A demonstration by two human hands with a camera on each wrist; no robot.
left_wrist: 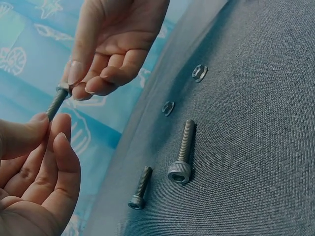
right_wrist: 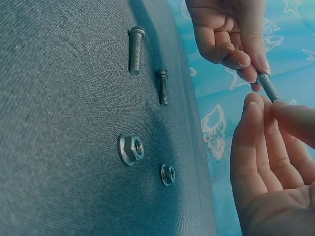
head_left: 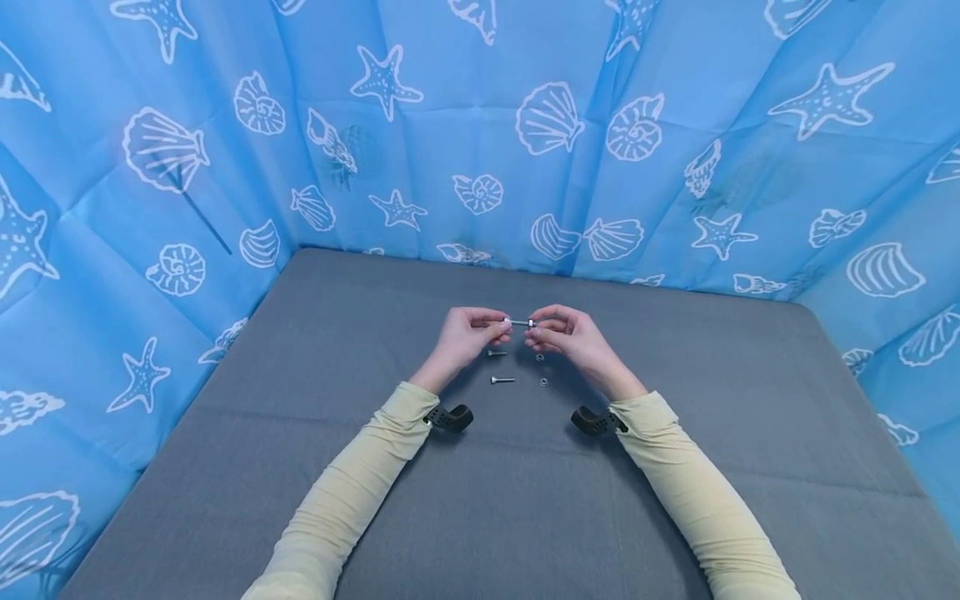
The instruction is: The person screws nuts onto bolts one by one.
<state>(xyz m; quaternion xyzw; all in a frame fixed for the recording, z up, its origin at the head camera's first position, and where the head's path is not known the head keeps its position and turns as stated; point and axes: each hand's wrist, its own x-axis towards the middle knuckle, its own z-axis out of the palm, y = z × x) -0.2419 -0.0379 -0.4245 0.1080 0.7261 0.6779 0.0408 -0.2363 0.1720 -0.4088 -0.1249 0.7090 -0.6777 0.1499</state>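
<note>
Above the table, my left hand [head_left: 467, 340] pinches the head end of a metal bolt [head_left: 519, 322] between thumb and fingers. At the bolt's other end, my right hand [head_left: 573, 335] pinches a nut [left_wrist: 63, 89] with thumb and fingertips. The nut sits at the tip of the threaded shank; how far it is threaded on I cannot tell. The bolt lies roughly level between both hands. Fingers partly cover its head, and in the right wrist view they hide the nut.
Below the hands, a larger socket-head bolt [left_wrist: 183, 152] and a smaller one [left_wrist: 141, 188] lie on the grey cloth-covered table [head_left: 495, 500]. Beside them are a larger flange nut [right_wrist: 130, 149] and a smaller flange nut [right_wrist: 168, 175]. A blue shell-patterned curtain [head_left: 450, 150] surrounds the table's back and sides.
</note>
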